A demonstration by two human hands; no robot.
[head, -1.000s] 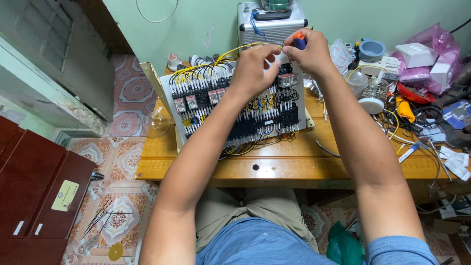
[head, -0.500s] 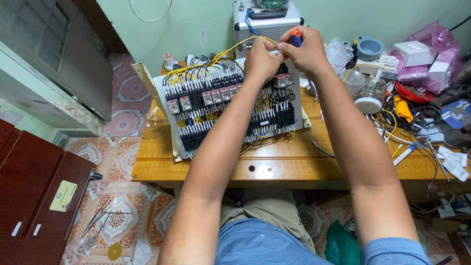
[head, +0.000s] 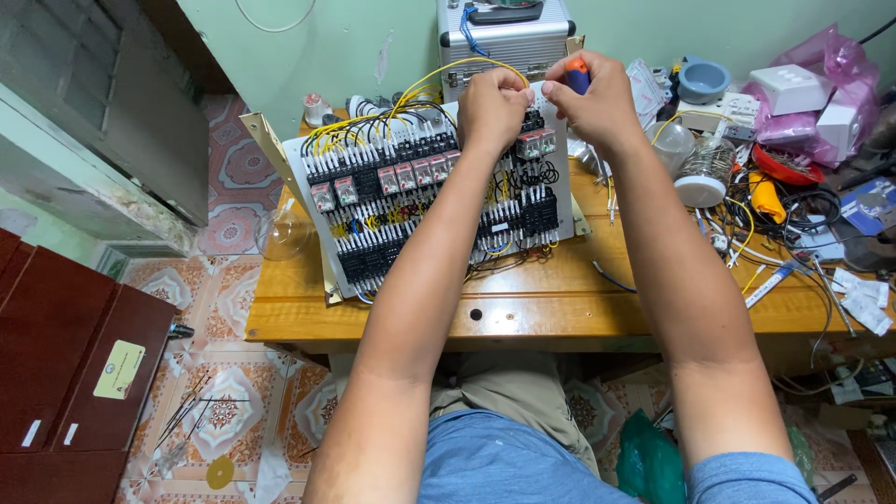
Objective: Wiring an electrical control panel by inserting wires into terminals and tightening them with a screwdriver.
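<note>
A white control panel (head: 308,196) packed with black terminal blocks, relays and yellow and black wires leans tilted on a wooden table (head: 523,308). My left hand (head: 492,105) pinches a yellow wire (head: 439,77) at the panel's top right. Beside it, my right hand (head: 593,93) grips a screwdriver (head: 578,75) with an orange and blue handle; its tip is hidden behind my fingers.
A silver metal case (head: 509,39) stands behind the panel. The table's right side holds a blue bowl (head: 702,79), white boxes (head: 790,89), pink bags, cables and small tools. A clear glass flask (head: 283,235) sits at the table's left edge. A dark red cabinet (head: 56,373) stands lower left.
Both hands have stayed together at the panel's top right. The view has shifted slightly, so the panel and hands sit a little higher in the frame.
</note>
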